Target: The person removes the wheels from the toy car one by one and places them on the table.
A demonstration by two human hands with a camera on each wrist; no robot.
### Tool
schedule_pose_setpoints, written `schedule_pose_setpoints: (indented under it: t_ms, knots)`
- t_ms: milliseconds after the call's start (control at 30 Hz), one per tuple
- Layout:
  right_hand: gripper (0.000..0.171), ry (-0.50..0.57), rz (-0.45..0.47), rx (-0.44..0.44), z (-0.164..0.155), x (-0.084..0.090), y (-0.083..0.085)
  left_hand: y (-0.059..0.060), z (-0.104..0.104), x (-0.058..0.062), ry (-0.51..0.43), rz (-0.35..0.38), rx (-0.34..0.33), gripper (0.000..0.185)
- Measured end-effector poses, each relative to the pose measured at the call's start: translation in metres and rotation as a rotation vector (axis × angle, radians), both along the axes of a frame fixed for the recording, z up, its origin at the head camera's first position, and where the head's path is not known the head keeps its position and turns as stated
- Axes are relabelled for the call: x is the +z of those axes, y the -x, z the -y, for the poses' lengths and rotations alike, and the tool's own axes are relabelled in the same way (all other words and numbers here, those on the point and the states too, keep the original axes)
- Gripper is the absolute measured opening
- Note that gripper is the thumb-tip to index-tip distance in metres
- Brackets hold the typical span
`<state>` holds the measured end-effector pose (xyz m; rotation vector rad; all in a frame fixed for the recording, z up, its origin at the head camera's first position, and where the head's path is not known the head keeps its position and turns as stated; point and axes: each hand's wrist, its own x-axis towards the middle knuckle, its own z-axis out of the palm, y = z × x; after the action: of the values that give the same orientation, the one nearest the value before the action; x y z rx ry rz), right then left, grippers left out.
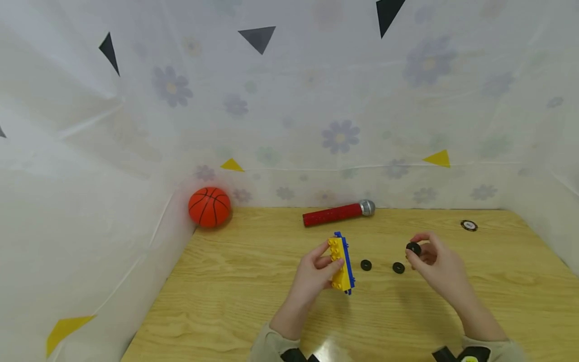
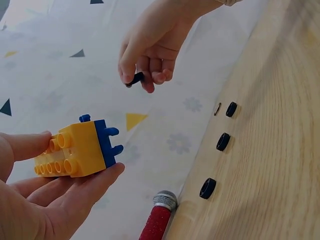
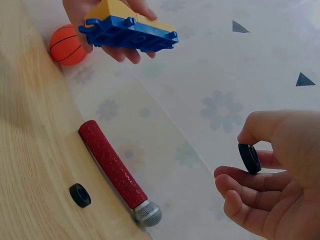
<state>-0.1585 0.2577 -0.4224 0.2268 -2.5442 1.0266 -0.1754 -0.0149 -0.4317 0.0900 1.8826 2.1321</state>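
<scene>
My left hand [image 1: 312, 274] grips a toy block car body [image 1: 340, 264], its yellow studded bricks on top of a blue base. In the right wrist view, bare pegs stick out from the blue base [image 3: 132, 36]. Between thumb and fingers of my right hand [image 1: 441, 266] is a small black toy wheel [image 3: 249, 158], held above the table. The two hands are apart. Three more black wheels lie flat on the table in the left wrist view: a near wheel [image 2: 208, 188], a middle wheel [image 2: 223, 142] and a far wheel [image 2: 231, 109]. The head view shows only two of them.
A red toy microphone [image 1: 336, 214] lies along the back of the wooden table [image 1: 217, 301]. An orange toy basketball [image 1: 209, 207] sits at the back left corner, and a black and white round chip [image 1: 469, 225] at the back right. Flowered sheeting [image 1: 289, 115] encloses the table.
</scene>
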Motion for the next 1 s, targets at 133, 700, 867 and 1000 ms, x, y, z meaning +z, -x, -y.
schedule_pose_setpoints:
  t_ms: [133, 700, 867, 1000]
  knots:
    - [0.021, -0.041, -0.021, -0.039, -0.012, -0.002, 0.001, 0.000, 0.001, 0.002, -0.001, 0.004, -0.001, 0.063]
    - [0.025, -0.155, -0.010, -0.173, -0.061, -0.018, 0.001, 0.002, 0.004, 0.002, -0.008, -0.005, 0.013, 0.062]
    - [0.029, -0.181, 0.015, -0.202, -0.069, -0.024, -0.001, 0.001, 0.006, 0.003, -0.013, -0.020, 0.020, 0.062]
    - [0.031, -0.203, 0.040, -0.204, -0.074, -0.026, -0.003, 0.000, 0.008, 0.003, -0.014, -0.021, 0.020, 0.062]
